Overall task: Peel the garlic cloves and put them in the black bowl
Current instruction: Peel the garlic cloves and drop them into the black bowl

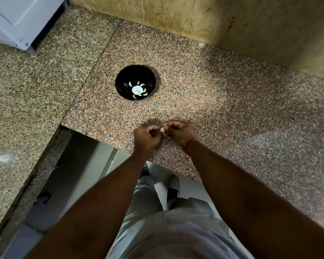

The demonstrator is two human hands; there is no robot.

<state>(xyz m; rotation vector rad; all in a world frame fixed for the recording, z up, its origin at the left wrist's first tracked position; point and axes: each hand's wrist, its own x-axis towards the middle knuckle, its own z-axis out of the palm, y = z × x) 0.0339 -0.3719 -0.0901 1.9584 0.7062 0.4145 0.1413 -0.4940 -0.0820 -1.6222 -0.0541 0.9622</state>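
As both work the skin loose, the left hand (pixel 147 136) and right hand (pixel 178 132) pinch one garlic clove (pixel 162 130). The black bowl (pixel 135 82) of peeled cloves (pixel 138 90) waits near on the bench (pixel 223 101).

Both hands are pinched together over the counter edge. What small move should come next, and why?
Probably finish stripping the skin: the left hand and right hand both pinch one garlic clove above the granite counter, well short of the black bowl. How much skin remains is too small to tell. Once bare, it should join the peeled cloves in the bowl.
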